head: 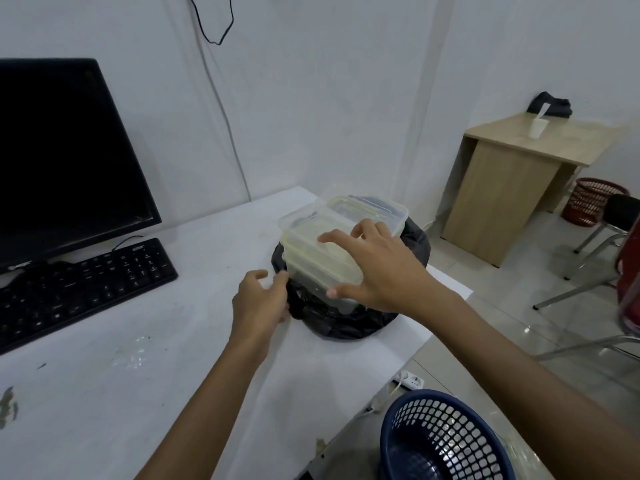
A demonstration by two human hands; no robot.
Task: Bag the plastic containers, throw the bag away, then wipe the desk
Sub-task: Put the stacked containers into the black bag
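Clear plastic containers [313, 249] with yellowish rims are stacked on a black plastic bag [349, 323] at the right end of the white desk [138, 393]. Another clear container [367, 211] lies behind the stack. My right hand [377, 268] rests on top of the stack with fingers spread and the thumb down its near side. My left hand [263, 303] pinches the bag's left edge beside the stack.
A black monitor [65, 157] and keyboard [76, 289] stand at the left. Smudges and a wet patch [133, 351] mark the desk. A blue mesh bin [440, 438] stands on the floor at the lower right. A wooden desk [512, 174], red bin [585, 200] and chairs lie beyond.
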